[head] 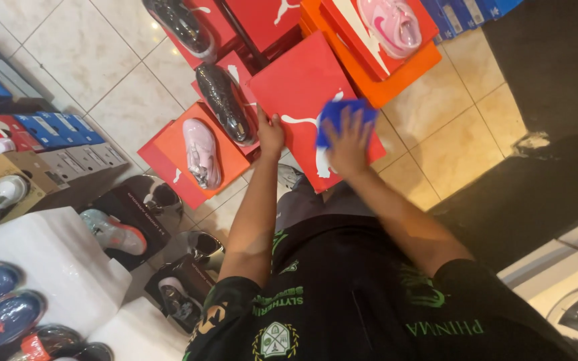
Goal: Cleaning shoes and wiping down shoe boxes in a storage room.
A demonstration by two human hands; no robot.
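A red shoe box (296,87) lies on the tiled floor in front of me. My left hand (270,132) grips its near left edge. Flat on the lid, my right hand (348,142) presses a blue cloth (342,113) against it. A dark wrapped shoe (225,101) rests on another red box just left of my left hand. Both forearms reach down from my black shirt.
A pink shoe (202,152) sits on an orange box lid at left, another pink shoe (391,23) on an orange box behind. Blue boxes (58,128), black boxes and several wrapped shoes crowd the left. A dark mat (550,100) covers the right.
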